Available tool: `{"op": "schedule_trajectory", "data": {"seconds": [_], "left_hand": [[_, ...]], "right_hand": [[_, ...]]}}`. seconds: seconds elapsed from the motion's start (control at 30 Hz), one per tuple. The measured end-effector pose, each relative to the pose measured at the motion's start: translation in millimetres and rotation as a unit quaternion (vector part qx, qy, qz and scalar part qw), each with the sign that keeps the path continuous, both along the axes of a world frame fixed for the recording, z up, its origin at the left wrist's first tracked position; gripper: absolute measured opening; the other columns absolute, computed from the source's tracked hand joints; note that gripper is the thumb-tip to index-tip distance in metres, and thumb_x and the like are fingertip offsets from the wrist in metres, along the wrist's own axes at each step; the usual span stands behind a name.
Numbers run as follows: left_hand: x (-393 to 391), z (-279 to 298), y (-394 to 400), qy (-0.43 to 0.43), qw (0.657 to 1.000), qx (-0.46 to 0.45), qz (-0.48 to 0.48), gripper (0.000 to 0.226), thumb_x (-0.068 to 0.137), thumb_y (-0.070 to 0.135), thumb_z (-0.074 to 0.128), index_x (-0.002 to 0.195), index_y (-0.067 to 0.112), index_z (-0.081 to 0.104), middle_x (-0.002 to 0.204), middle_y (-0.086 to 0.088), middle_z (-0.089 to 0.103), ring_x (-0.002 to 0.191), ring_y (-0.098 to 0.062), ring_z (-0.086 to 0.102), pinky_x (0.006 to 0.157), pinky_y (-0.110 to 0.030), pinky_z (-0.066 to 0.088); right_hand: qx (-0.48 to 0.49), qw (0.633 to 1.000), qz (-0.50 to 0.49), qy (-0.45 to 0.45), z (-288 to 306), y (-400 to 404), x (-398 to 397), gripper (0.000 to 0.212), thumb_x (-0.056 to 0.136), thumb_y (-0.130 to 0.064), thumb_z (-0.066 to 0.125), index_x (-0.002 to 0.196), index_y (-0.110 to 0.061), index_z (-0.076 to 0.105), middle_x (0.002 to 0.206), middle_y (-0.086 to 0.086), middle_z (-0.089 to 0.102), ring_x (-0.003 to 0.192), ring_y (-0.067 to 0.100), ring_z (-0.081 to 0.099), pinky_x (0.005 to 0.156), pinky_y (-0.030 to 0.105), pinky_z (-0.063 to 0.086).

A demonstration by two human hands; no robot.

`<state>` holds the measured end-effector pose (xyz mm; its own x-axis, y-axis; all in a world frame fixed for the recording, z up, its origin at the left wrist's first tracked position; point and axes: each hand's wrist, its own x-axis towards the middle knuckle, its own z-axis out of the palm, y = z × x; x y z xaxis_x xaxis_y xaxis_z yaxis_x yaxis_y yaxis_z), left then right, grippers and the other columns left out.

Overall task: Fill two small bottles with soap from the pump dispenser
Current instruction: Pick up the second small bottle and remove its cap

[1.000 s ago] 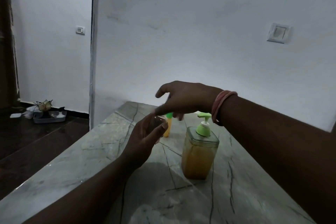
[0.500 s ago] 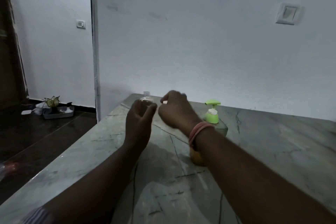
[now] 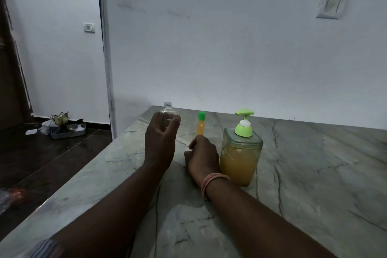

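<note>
My left hand (image 3: 160,142) is wrapped around a clear, empty small bottle (image 3: 167,110) and holds it upright above the marble counter (image 3: 314,174); its threaded neck is uncapped. My right hand (image 3: 202,155), with pink bands on its wrist, rests low on the counter with its fingers curled shut; the cap is hidden inside them. Just behind that hand stands a second small bottle (image 3: 201,126), yellow-filled with a green cap. To the right of my right hand stands the pump dispenser (image 3: 239,159), a clear square jar of amber soap with a light green pump whose spout points right.
The counter's left edge drops to a dark floor, where a grey tray (image 3: 68,131) of odds and ends sits by the wall. A white wall runs along the counter's far edge. A wall corner (image 3: 106,69) stands at the far left of the counter.
My right hand, pinching a small pale cap half a second ago, has dropped from the clear bottle's mouth to the counter. The view has tilted, uncovering the yellow bottle and the dispenser.
</note>
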<state>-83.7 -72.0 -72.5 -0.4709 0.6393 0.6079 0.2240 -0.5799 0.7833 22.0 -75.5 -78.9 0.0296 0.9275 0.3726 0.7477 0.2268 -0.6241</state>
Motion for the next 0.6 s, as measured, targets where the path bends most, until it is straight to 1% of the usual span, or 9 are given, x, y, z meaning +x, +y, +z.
{"op": "schedule_trajectory", "data": {"seconds": [0.07, 0.13, 0.2, 0.27, 0.37, 0.43, 0.5, 0.57, 0.6], "left_hand": [[2, 0, -1, 0.01, 1.0, -0.004, -0.001, 0.026, 0.086, 0.045, 0.064, 0.096, 0.022, 0.064, 0.088, 0.002, 0.069, 0.08, -0.011, 0.065, 0.069, -0.028, 0.048], [3, 1, -3, 0.016, 1.0, -0.006, 0.014, 0.025, 0.085, 0.047, 0.063, 0.096, 0.025, 0.064, 0.09, 0.004, 0.069, 0.08, -0.006, 0.064, 0.067, -0.028, 0.046], [2, 3, -6, 0.013, 1.0, -0.002, 0.029, 0.025, 0.084, 0.051, 0.062, 0.094, 0.028, 0.063, 0.088, 0.007, 0.068, 0.077, -0.001, 0.062, 0.066, -0.024, 0.044], [3, 5, -8, 0.012, 1.0, 0.009, 0.028, 0.025, 0.085, 0.054, 0.06, 0.091, 0.03, 0.061, 0.084, 0.008, 0.067, 0.074, -0.003, 0.061, 0.065, -0.022, 0.043], [10, 8, -13, 0.022, 0.999, 0.032, -0.018, 0.034, 0.092, 0.052, 0.055, 0.091, 0.019, 0.057, 0.075, 0.005, 0.058, 0.066, -0.013, 0.054, 0.06, -0.031, 0.045], [17, 9, -18, 0.022, 0.997, 0.042, -0.068, 0.039, 0.092, 0.05, 0.051, 0.099, 0.012, 0.057, 0.075, 0.003, 0.057, 0.065, -0.017, 0.054, 0.055, -0.034, 0.046], [26, 9, -24, 0.038, 0.987, 0.058, -0.143, 0.038, 0.093, 0.045, 0.05, 0.108, 0.011, 0.057, 0.079, 0.0, 0.057, 0.066, -0.02, 0.055, 0.055, -0.035, 0.048], [36, 8, -31, 0.083, 0.971, 0.064, -0.213, 0.033, 0.093, 0.04, 0.05, 0.113, 0.015, 0.057, 0.084, 0.001, 0.059, 0.07, -0.019, 0.057, 0.058, -0.033, 0.051], [41, 7, -35, 0.117, 0.964, 0.06, -0.233, 0.03, 0.094, 0.039, 0.05, 0.113, 0.018, 0.057, 0.085, 0.002, 0.061, 0.071, -0.018, 0.058, 0.059, -0.033, 0.051]], "right_hand": [[-0.008, 1.0, 0.025, -0.018, 5, -4, 1, 0.02, 0.09, -0.02, 0.071, 0.106, -0.017, 0.059, 0.105, 0.007, 0.067, 0.098, 0.028, 0.064, 0.086, 0.039, 0.055], [0.009, 0.999, 0.035, -0.024, 21, -10, 3, 0.018, 0.09, -0.021, 0.071, 0.105, -0.016, 0.063, 0.104, 0.007, 0.069, 0.097, 0.026, 0.066, 0.082, 0.037, 0.055], [0.059, 0.997, 0.042, -0.016, 46, -17, 7, 0.01, 0.09, -0.023, 0.069, 0.097, -0.015, 0.07, 0.098, 0.006, 0.073, 0.093, 0.025, 0.068, 0.08, 0.037, 0.057], [0.104, 0.992, 0.065, 0.018, 78, -24, 13, 0.009, 0.089, -0.023, 0.069, 0.087, -0.014, 0.072, 0.091, 0.006, 0.074, 0.089, 0.024, 0.069, 0.08, 0.037, 0.057], [0.175, 0.976, 0.117, 0.062, 126, -33, 24, 0.013, 0.084, -0.023, 0.071, 0.076, -0.014, 0.071, 0.081, 0.001, 0.074, 0.084, 0.02, 0.07, 0.08, 0.037, 0.057], [0.207, 0.968, 0.124, 0.076, 153, -32, 37, 0.021, 0.083, -0.03, 0.07, 0.071, -0.013, 0.071, 0.074, 0.001, 0.074, 0.077, 0.02, 0.071, 0.077, 0.035, 0.058], [0.178, 0.973, 0.111, 0.095, 171, -23, 60, 0.034, 0.085, -0.039, 0.066, 0.071, -0.009, 0.072, 0.068, 0.004, 0.075, 0.068, 0.022, 0.071, 0.07, 0.034, 0.057], [0.067, 0.986, 0.088, 0.125, 174, -11, 87, 0.046, 0.089, -0.046, 0.06, 0.077, -0.004, 0.073, 0.067, 0.006, 0.075, 0.06, 0.021, 0.069, 0.062, 0.031, 0.054], [-0.007, 0.988, 0.073, 0.137, 169, -6, 99, 0.052, 0.092, -0.051, 0.056, 0.082, -0.004, 0.074, 0.071, 0.007, 0.076, 0.063, 0.022, 0.069, 0.065, 0.032, 0.054]]}}
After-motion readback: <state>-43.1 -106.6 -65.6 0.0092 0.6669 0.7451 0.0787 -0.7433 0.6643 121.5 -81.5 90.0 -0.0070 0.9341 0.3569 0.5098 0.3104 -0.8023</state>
